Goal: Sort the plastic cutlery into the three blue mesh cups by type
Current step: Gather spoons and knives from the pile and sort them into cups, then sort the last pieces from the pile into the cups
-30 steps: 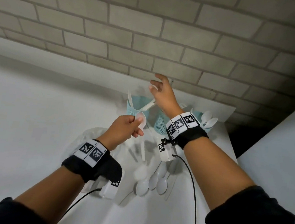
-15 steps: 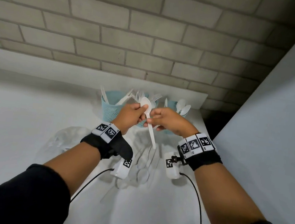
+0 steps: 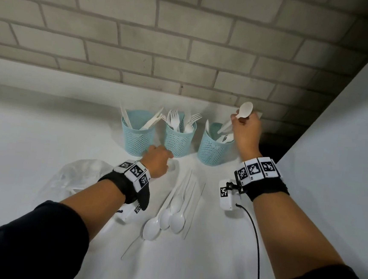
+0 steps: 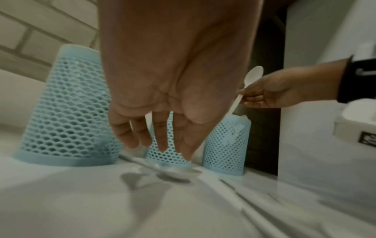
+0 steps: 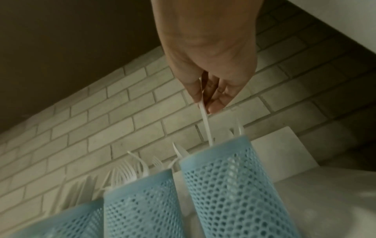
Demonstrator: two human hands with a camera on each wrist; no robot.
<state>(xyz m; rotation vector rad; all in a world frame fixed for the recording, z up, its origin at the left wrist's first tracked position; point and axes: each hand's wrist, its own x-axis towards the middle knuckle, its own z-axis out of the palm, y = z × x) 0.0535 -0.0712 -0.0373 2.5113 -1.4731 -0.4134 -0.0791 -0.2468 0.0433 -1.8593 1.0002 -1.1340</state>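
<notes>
Three blue mesh cups stand in a row by the wall: the left cup (image 3: 137, 135) holds knives, the middle cup (image 3: 178, 141) forks, the right cup (image 3: 213, 148) spoons. My right hand (image 3: 239, 119) pinches a white spoon (image 3: 245, 109) by its handle, bowl up. In the right wrist view that spoon's handle (image 5: 205, 124) dips into the right cup (image 5: 234, 177). My left hand (image 3: 159, 159) hangs low in front of the cups. Its relaxed fingers (image 4: 132, 138) hover just over a loose spoon (image 4: 179, 173) on the table and hold nothing.
Several loose spoons (image 3: 172, 216) and thin white handles (image 3: 193, 195) lie on the white table between my forearms. A crumpled clear plastic bag (image 3: 80, 174) sits at the left. A white panel (image 3: 333, 152) rises on the right, and a brick wall (image 3: 186, 50) stands behind the cups.
Both hands held one spoon in front of the cups. The right hand has carried it over the right cup; the left has let go and dropped to the table.
</notes>
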